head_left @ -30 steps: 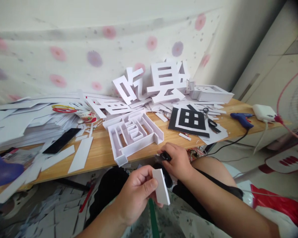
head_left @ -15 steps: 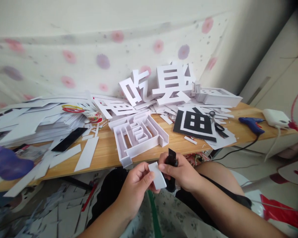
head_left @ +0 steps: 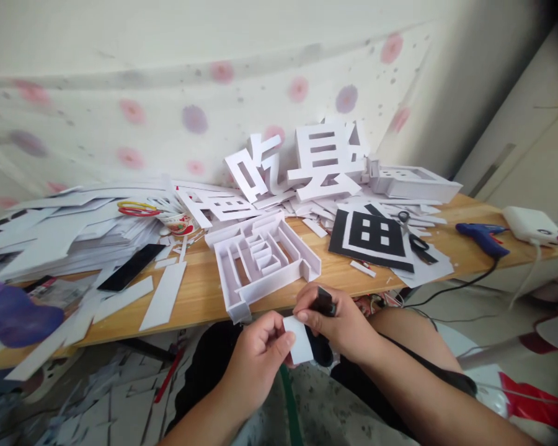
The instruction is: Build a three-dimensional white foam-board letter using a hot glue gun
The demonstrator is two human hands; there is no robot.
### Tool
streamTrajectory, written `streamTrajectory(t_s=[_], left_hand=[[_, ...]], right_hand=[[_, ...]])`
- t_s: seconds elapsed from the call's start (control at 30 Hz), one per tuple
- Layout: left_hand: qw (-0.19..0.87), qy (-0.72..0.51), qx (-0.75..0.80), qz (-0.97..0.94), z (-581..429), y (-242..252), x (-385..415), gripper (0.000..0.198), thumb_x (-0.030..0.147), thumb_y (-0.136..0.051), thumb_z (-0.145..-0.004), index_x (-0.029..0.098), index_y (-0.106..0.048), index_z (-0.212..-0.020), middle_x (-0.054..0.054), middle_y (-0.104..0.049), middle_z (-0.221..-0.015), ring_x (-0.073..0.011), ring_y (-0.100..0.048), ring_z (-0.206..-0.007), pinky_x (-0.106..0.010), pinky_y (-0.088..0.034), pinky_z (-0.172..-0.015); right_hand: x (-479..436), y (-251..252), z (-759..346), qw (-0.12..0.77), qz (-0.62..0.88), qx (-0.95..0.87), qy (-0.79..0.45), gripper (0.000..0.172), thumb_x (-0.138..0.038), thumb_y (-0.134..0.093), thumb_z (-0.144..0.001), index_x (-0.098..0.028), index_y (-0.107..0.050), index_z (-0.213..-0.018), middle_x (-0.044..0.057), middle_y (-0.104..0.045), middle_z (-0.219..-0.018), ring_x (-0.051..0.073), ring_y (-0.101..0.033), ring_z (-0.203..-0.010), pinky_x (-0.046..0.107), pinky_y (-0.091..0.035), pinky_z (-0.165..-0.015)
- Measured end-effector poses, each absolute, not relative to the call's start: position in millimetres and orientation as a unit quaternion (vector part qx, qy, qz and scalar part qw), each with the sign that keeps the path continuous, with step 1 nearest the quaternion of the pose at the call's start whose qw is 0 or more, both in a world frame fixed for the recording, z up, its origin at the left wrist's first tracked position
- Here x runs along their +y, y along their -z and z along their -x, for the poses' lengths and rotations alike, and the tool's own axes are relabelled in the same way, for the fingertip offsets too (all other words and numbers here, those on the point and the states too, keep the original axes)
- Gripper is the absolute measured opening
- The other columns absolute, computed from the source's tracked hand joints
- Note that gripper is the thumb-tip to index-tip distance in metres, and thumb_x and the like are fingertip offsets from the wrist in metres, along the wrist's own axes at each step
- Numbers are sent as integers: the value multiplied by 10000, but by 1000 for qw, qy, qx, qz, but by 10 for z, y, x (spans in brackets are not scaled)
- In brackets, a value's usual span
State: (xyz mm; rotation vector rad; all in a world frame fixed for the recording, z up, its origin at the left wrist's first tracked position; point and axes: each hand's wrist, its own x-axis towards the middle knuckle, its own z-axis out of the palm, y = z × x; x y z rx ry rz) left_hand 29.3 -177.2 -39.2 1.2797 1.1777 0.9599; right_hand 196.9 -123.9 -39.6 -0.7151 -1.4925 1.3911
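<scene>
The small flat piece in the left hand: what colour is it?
White; the small flat piece shows best in the head view.

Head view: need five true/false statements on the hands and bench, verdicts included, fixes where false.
1. The left hand holds a small white piece. True.
2. The right hand is empty. False: it holds a black tool.
3. The white walled letter rests on the wooden table. True.
4. The blue glue gun lies left of the scissors. False: it lies to their right.
5. The walled letter is left of the black sheet. True.
</scene>
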Motion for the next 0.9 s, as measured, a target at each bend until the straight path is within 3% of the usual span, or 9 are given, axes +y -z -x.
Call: streamTrajectory(t_s=[0.1,0.27,0.47,0.6,0.7,0.9], left_hand=[[526,-392,508,-559,-261,402,-1773,315,453,-577,-832,185,-491,-692,8,-561,-598,-132,-541,-568,-243,-416,-570],[474,-381,532,-590,-184,370,-1789,288,429,-548,-840,195,-470,-691,8,-547,-601,-140,-535,-573,-245,-405,-568],[344,-380,553,-656,-118,345,-1813,236,346,-515,-857,196,-486,-677,23,-488,-605,-120,-452,-551,-227,-365,-532],[241,-363,548,-715,-79,356,-1823,199,267,-509,-869,193,-506,-684,21,-520,-618,-115,-492,-570,-216,-378,-561],[189,-347,534,-747,-55,353,-1830,178,235,-513,-872,190,-518,-700,18,-550,-633,-111,-519,-578,-211,-383,-569],[204,-336,528,-753,-47,308,-1843,183,252,-508,-888,189,-525,-717,17,-551,-637,-116,-529,-590,-216,-403,-590]], right_hand=[[-1206,427,-1961,471,323,-556,-604,303,-434,-747,-744,-176,-594,-704,-49,-503,-573,88,-438,-469,241,-356,-480],[-1209,394,-1993,452,326,-572,-601,328,-451,-742,-751,-175,-572,-701,-53,-492,-527,98,-459,-484,235,-360,-491],[-1267,356,-1934,442,279,-658,-543,166,-339,-701,-814,-176,-666,-808,30,-595,-830,81,-489,-525,233,-416,-475],[-1262,319,-1898,436,288,-668,-530,172,-308,-680,-825,-173,-636,-727,7,-565,-724,89,-485,-527,237,-404,-492],[-1255,288,-1896,399,291,-638,-590,227,-360,-683,-807,-169,-595,-719,-28,-521,-625,91,-478,-491,242,-383,-491],[-1247,305,-1921,381,283,-600,-644,337,-486,-675,-799,-177,-545,-761,-53,-516,-506,100,-457,-470,253,-378,-522]])
